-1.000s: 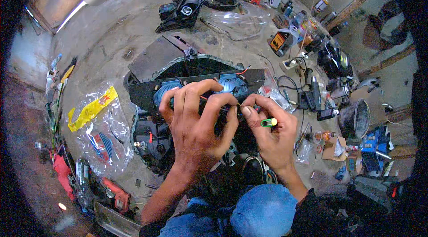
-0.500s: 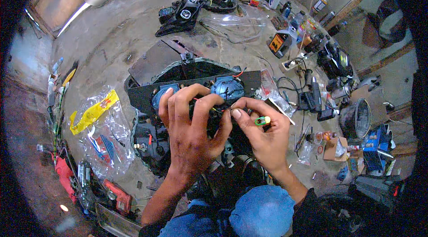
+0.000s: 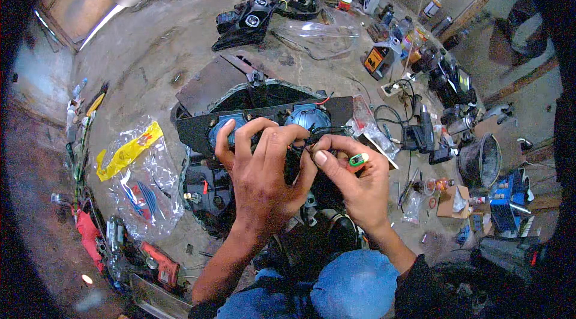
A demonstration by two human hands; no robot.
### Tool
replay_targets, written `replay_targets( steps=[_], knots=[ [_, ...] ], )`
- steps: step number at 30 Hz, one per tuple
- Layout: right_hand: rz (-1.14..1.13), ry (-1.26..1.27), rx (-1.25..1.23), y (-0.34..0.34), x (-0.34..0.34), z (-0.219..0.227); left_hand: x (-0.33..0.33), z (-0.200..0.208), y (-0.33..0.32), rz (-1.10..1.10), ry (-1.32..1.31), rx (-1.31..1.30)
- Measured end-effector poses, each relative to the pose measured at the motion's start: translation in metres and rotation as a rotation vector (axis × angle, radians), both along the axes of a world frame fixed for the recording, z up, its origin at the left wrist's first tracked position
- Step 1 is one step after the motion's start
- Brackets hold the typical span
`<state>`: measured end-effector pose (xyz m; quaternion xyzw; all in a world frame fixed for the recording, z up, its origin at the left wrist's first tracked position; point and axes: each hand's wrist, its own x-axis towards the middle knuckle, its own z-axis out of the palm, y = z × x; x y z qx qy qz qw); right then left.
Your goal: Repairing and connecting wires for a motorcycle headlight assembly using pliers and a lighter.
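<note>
My left hand (image 3: 264,163) reaches over a black panel (image 3: 344,109) that carries two round blue lamp housings, its outer fingers touching the left housing (image 3: 235,130). Its thumb and forefinger are closed at thin wires beside the right housing (image 3: 309,116). My right hand (image 3: 354,181) pinches the wires at the same spot with thumb and forefinger. Tucked in its curled fingers is a small green tube-like thing with a pale end (image 3: 359,159), perhaps a lighter. The wire ends are mostly hidden between my fingertips.
Under the panel lies a dark vehicle shell (image 3: 207,190). A clear plastic bag (image 3: 159,211) with a yellow strip (image 3: 129,154) is on the left, by a red tool (image 3: 161,264). Bottles, cables, a heat gun (image 3: 427,127) and a round bin (image 3: 480,160) crowd the right. Black headlight parts (image 3: 243,28) lie beyond.
Both hands stay together at the wires, and their fingers have shifted slightly. The green thing has tilted a little in my right hand. The whole view has moved slightly.
</note>
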<state>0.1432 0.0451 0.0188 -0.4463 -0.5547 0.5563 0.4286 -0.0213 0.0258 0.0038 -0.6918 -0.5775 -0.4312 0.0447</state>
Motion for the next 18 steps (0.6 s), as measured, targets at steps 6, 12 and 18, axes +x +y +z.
replay_targets(
  steps=[6,12,18],
  knots=[
    [-0.094,-0.068,0.096,0.000,0.005,0.001,0.002,0.001,0.002,0.012,-0.039,0.022],
    [-0.228,-0.284,0.297,0.018,0.015,-0.005,0.003,0.001,0.002,-0.004,-0.071,0.015],
    [-0.109,-0.400,0.450,0.030,0.015,-0.005,0.002,-0.002,0.002,-0.005,-0.079,0.045]
  ],
)
